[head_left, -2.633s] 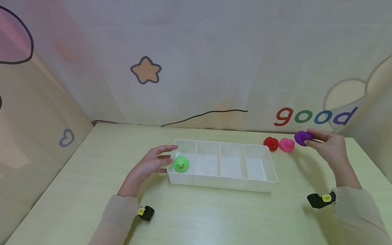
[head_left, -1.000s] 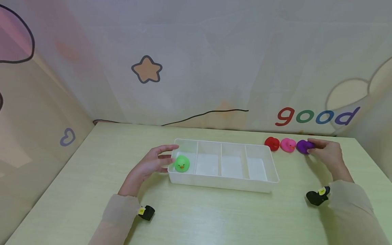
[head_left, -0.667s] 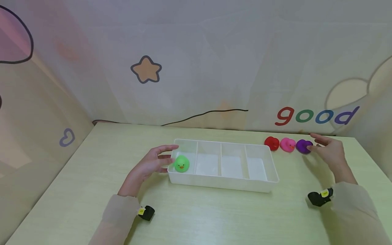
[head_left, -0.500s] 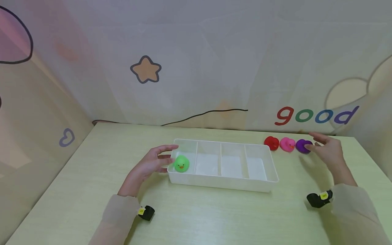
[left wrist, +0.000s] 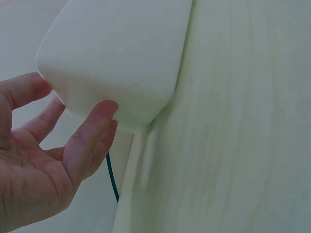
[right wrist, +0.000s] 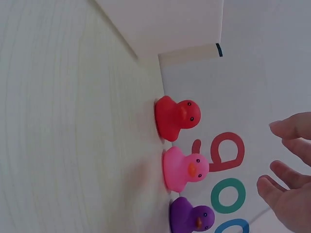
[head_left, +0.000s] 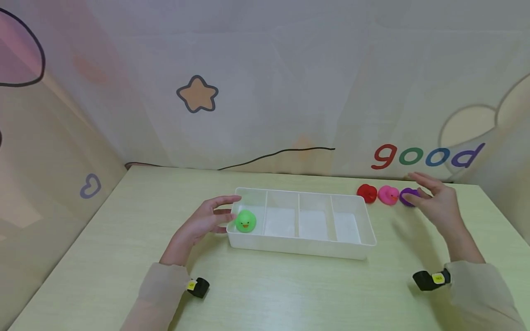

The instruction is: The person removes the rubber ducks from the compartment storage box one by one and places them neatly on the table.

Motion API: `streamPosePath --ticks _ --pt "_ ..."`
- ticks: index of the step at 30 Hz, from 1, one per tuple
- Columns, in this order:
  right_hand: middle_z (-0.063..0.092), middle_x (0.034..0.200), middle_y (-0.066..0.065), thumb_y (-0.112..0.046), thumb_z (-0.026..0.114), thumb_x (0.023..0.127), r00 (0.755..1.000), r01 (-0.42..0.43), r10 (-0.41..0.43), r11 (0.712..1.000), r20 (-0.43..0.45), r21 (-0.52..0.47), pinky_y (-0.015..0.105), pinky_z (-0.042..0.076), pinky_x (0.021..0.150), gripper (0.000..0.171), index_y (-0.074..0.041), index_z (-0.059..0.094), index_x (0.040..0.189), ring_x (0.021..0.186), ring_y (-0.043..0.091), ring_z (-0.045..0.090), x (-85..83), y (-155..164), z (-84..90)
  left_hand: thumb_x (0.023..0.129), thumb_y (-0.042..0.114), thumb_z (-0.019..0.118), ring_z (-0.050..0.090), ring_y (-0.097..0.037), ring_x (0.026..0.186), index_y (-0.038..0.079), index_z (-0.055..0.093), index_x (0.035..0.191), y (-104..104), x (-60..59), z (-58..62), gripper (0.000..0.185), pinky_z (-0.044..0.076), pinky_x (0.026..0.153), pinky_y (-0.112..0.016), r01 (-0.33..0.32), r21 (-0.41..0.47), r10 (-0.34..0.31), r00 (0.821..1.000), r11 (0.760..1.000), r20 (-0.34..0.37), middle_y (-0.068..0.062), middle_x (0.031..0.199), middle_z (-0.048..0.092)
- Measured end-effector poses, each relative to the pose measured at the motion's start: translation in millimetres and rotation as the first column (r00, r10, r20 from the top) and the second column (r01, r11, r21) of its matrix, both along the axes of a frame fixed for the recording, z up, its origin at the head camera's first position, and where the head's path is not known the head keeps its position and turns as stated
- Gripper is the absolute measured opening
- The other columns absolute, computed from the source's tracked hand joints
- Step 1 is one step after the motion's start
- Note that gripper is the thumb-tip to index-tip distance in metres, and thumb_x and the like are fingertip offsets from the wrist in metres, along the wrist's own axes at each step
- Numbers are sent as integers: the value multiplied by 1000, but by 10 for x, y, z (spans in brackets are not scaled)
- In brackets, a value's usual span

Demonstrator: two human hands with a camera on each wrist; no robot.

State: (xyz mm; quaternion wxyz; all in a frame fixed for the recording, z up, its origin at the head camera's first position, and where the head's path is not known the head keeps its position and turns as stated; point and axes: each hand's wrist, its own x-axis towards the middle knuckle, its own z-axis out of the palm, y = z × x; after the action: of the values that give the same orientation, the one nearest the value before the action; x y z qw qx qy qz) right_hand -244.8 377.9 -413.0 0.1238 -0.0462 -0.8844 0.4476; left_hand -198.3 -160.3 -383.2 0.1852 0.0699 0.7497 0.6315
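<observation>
Lifting clear of the purple duck [head_left: 407,196], right hand [head_left: 434,202] now spread and empty; purple duck set down beside pink duck [head_left: 388,195] and red duck [head_left: 366,193], that placement apparently finished. Left hand [head_left: 203,220] relaxed against white tray [head_left: 360,246], near green duck [head_left: 245,221].
</observation>
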Motion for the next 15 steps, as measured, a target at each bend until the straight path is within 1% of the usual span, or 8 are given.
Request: streamPosePath --ticks 1,3,5,6,8,11,13,15 --pt "30 145 -10 -25 68 82 1000 -6 6 1000 -16 2 6 37 81 58 -34 45 133 133 20 30 -48 40 -78 87 7 58 36 -35 125 9 46 133 -2 2 1 48 51 78 -42 0 -1 0 1000 1000 -1 -9 140 36" --pt "31 144 -11 -26 68 81 998 -30 32 999 -51 30 8 38 81 58 -36 44 133 132 20 32 -104 67 -174 87 7 58 36 -35 125 9 45 133 -6 3 0 49 51 78 -43 -1 1 1 1000 1000 -2 -8 140 36" --pt "31 144 -11 -27 69 80 996 -53 55 998 -63 40 9 40 80 59 -37 44 133 130 22 35 -94 16 -178 87 7 58 36 -35 125 9 45 134 -10 5 -1 49 51 78 -43 1 1 -1 1000 1000 -3 -8 140 36" --pt "31 144 -11 -27 69 80 997 -61 62 998 -56 33 9 41 79 60 -38 44 133 129 23 36 -61 -42 -143 87 7 58 36 -35 125 9 45 134 -11 5 -1 49 51 78 -43 2 0 -2 1000 1000 -4 -8 140 35" --pt "30 146 -5 -26 69 81 994 -96 97 995 -48 13 9 44 77 60 -34 44 135 127 29 38 76 -228 18 87 7 58 36 -35 125 8 45 134 -13 6 -1 49 51 78 -43 5 0 -5 1000 1000 -4 -9 140 35" --pt "31 145 10 -21 67 83 989 -143 143 990 -39 16 8 43 75 60 -20 42 138 122 41 39 368 -608 395 87 7 58 37 -35 124 8 44 134 -11 6 3 49 51 78 -42 6 -4 -6 1000 1000 -3 -10 140 35" --pt "29 144 20 -16 65 85 984 -172 173 985 -39 29 8 43 75 59 -10 41 137 122 44 37 544 -850 627 87 7 58 37 -34 124 9 44 134 -7 5 9 49 51 78 -42 5 -7 -5 1000 1000 0 -10 140 35" --pt "32 140 24 -14 64 85 982 -179 182 982 -48 62 7 41 75 57 -3 40 136 122 46 37 654 -1025 768 87 7 58 37 -34 123 9 45 134 -3 4 13 49 51 77 -42 5 -10 -5 1000 1000 2 -10 140 35"
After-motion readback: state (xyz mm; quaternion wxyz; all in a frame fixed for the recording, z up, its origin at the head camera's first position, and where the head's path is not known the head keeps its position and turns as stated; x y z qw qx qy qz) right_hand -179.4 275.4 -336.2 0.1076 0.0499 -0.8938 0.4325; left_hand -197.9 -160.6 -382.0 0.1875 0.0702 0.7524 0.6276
